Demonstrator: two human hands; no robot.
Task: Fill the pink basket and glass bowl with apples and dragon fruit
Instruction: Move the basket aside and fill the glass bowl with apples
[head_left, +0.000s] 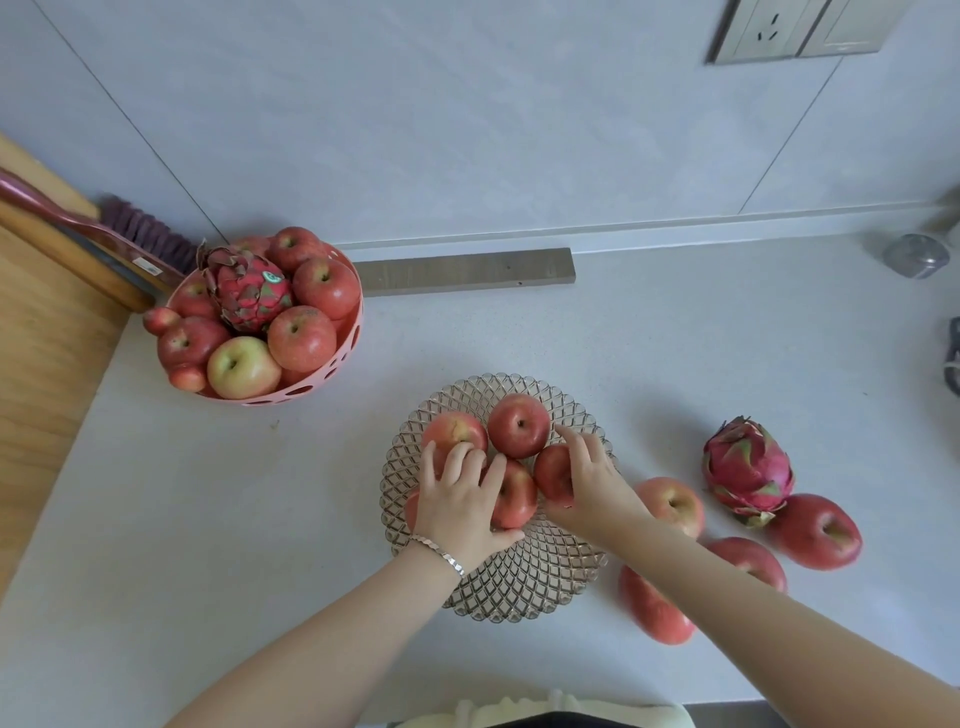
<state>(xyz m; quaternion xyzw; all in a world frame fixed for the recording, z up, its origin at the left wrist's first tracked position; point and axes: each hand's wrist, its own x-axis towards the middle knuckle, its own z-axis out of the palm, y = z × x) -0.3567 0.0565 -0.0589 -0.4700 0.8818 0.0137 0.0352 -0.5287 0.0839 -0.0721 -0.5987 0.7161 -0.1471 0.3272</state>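
The glass bowl (524, 577) sits on the white counter and holds several red apples. My left hand (460, 506) grips one apple (517, 493) at the bowl's near left. My right hand (592, 488) grips another apple (553, 473) at the bowl's right side. Two more apples (518, 423) lie at the far side of the bowl. The pink basket (332, 358) at the far left is heaped with apples and a dragon fruit (249, 291). A second dragon fruit (748, 470) lies on the counter to the right.
Several loose apples (815, 530) lie on the counter right of the bowl, partly under my right forearm. A wooden board (47, 332) and a brush (140, 228) are at the left. A grey strip (467, 270) lies by the wall.
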